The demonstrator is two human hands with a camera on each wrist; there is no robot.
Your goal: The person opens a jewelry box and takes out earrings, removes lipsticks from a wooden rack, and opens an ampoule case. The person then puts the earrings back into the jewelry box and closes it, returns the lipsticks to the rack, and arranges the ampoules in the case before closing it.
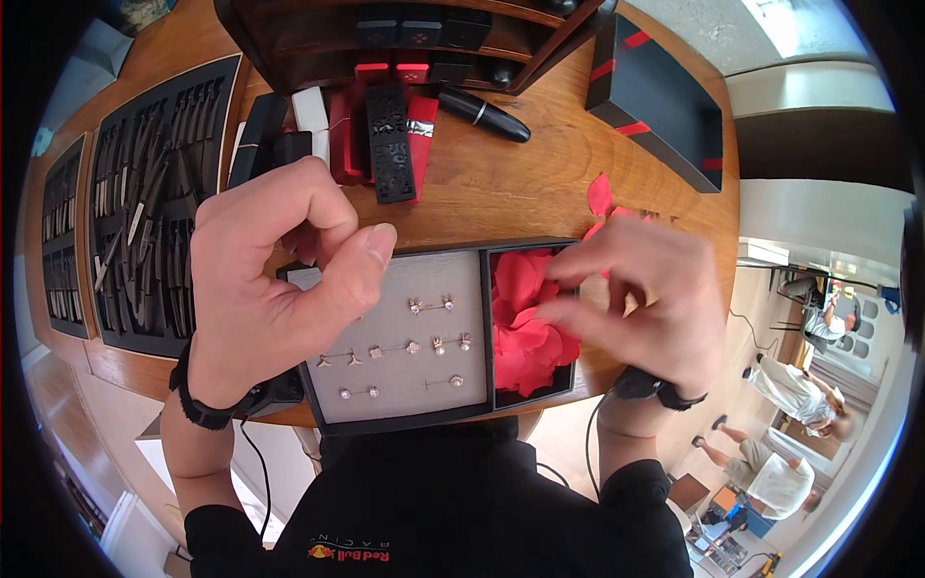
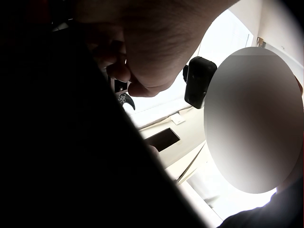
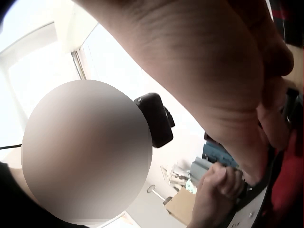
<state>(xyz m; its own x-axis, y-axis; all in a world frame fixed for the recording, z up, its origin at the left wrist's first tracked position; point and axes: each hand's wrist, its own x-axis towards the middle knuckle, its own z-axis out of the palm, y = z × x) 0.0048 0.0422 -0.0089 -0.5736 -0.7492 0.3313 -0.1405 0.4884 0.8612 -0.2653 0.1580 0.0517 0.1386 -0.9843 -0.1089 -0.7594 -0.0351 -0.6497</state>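
The black box lies level and open at the near side of the desk. Its left compartment carries a pale grey pad set with small paired earrings; its right compartment holds red petals. Your left hand hangs over the pad's left part, fingers curled in and thumb alongside, with no held thing showing. Your right hand is above the petals, fingers bent towards the thumb; it is blurred, and you cannot tell whether it pinches a petal. Handling, as judged: the petals are likely light and limp, best pinched by an edge; the earrings look smooth and delicate, so take them singly and avoid pressing their settings. The box appears stiff; hold it by opposite outer walls and keep it level. Beyond it, note loose petals to the far right, a black openwork piece on the far side, and dark trays on the left.
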